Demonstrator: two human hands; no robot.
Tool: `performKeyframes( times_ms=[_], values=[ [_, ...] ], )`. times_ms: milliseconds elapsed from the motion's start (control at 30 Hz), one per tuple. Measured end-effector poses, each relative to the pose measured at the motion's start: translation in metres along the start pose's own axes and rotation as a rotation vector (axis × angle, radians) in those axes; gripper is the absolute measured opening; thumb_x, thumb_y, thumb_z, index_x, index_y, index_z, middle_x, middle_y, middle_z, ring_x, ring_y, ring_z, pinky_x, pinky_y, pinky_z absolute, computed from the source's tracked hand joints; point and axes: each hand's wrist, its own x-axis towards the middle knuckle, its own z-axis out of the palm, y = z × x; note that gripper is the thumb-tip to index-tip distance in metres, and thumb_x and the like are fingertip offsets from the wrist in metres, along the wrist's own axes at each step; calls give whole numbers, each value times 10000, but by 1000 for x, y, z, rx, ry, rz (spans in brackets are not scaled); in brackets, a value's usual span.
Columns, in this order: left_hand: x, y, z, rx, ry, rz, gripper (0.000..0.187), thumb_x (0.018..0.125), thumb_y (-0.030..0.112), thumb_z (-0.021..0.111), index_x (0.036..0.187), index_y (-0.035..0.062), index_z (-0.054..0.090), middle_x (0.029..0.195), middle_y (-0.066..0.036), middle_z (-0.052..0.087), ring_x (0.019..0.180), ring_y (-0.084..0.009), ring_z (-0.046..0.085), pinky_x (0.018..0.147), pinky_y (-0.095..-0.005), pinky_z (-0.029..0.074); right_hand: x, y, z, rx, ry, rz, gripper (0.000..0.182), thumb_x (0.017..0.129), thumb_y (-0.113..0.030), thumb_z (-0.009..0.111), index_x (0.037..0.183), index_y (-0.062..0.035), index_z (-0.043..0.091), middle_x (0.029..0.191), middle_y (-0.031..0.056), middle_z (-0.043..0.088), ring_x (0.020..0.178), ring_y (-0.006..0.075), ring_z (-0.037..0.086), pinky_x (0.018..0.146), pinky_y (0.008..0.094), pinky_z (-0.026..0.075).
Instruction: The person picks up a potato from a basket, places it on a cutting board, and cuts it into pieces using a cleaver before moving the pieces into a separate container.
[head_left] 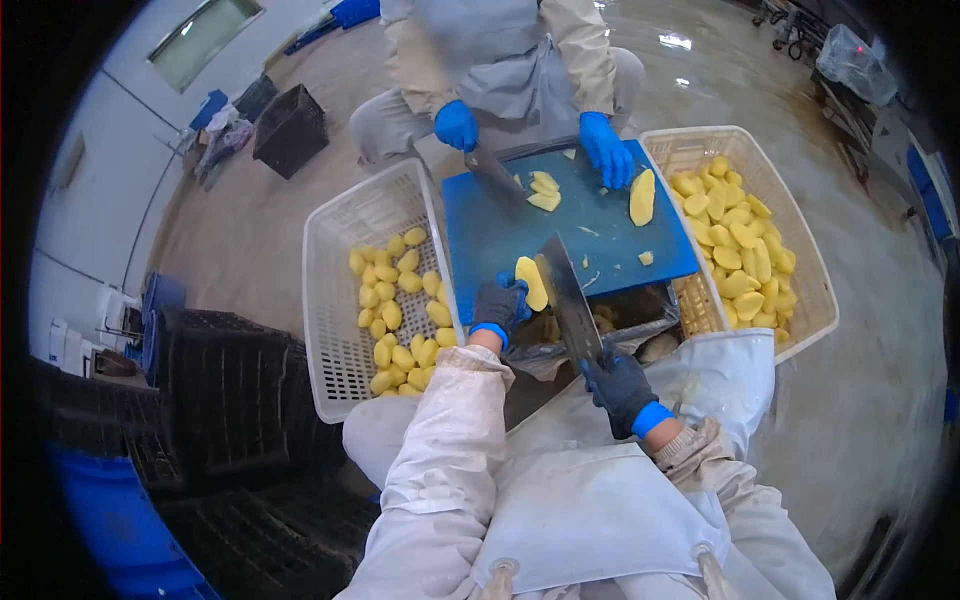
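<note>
My left hand, in a dark glove with a blue cuff, is closed on a peeled potato piece with its flat yellow cut face showing. The potato is at the near edge of the blue cutting board. My right hand, gloved the same way, grips a cleaver. Its broad blade points away from me, just right of the potato, with a pale piece of potato against its upper end. Potato slices, a large potato half and small scraps lie on the board.
Left stands a white crate of whole peeled potatoes; right, a white crate of cut ones. Opposite sits a co-worker whose blue-gloved hand holds another cleaver; their other hand rests at the board. Black crates stand at left.
</note>
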Motion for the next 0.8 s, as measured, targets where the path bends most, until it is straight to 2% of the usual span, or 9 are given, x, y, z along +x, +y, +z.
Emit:
performKeyframes(
  times_ms=[33,100,200,267,333,433,667,733,800],
  values=[
    [2,-1,4,-1,78,78,231,786,195,576,913,9,630,644,-121,626,525,-194,614,502,-321,483,3,2,0,3,5,2,339,832,-363,527,947,-45,550,663,124,594,550,262,579,540,387,456],
    [-2,9,3,-9,48,40,224,785,186,572,896,1,631,637,-122,624,522,-191,614,494,-320,483,6,3,0,-144,130,-197,361,827,-380,502,914,-35,562,748,179,611,700,353,593,633,452,450],
    [-8,22,-1,-38,9,-34,220,786,181,564,870,-11,632,627,-121,621,522,-191,618,490,-319,485,-5,-30,-10,-160,35,-88,343,829,-361,492,906,-34,563,807,210,613,804,383,578,682,480,441],
    [-8,23,-2,-58,-4,-69,224,788,184,560,861,-15,632,624,-119,621,524,-194,621,493,-319,487,-3,-41,-12,-280,49,-117,330,830,-348,490,920,-38,559,818,216,610,812,385,578,697,480,443],
    [-8,20,-1,-51,5,-34,231,756,231,578,830,20,634,676,-176,629,589,-271,632,577,-376,495,-4,-48,-10,-402,58,-143,318,830,-334,488,935,-42,555,828,221,608,819,386,578,712,480,445],
    [-11,24,1,-224,3,-84,196,766,181,585,841,6,629,666,-160,629,544,-238,623,526,-352,489,-2,-55,-7,-513,104,-192,308,834,-315,478,940,-33,543,855,222,608,827,381,584,729,473,453],
    [-16,27,2,-266,31,-146,175,768,156,591,866,16,627,664,-145,618,564,-237,622,506,-335,485,33,-67,0,-645,9,-120,339,829,-298,462,983,-5,534,918,254,592,880,398,566,767,472,441],
    [-16,13,-5,526,96,462,141,772,140,582,849,31,627,659,-132,608,602,-235,628,493,-324,480,36,-67,-3,-612,-3,-98,338,828,-309,466,985,-17,532,931,260,586,901,417,547,783,473,429],
    [-11,-4,-18,642,64,536,131,779,152,582,852,54,628,708,-129,620,595,-240,616,519,-336,485,38,-61,-12,-491,68,-177,298,817,-273,515,950,-10,552,854,237,605,824,356,599,722,443,458]
  ],
)
